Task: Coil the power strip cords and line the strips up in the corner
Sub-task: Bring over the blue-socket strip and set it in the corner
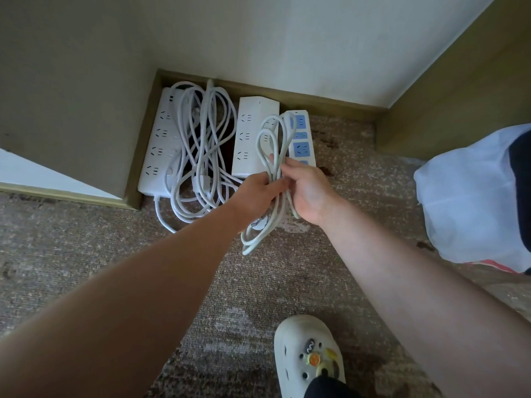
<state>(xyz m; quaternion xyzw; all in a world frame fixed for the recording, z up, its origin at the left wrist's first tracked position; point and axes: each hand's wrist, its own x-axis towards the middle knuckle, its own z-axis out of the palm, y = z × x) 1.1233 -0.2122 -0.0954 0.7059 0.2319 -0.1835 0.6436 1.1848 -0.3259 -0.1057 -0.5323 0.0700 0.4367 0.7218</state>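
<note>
White strips [161,145] (three), two hands [258,196] gripping cord [273,156]

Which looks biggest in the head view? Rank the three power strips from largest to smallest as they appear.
1. Long white strip by the left wall: clearly largest.
2. Shorter white strip in the middle.
3. Blue-socket strip on the right: narrowest, but the right hand and the coiled cord hide its near end, so ranks two and three are unsure.
</note>
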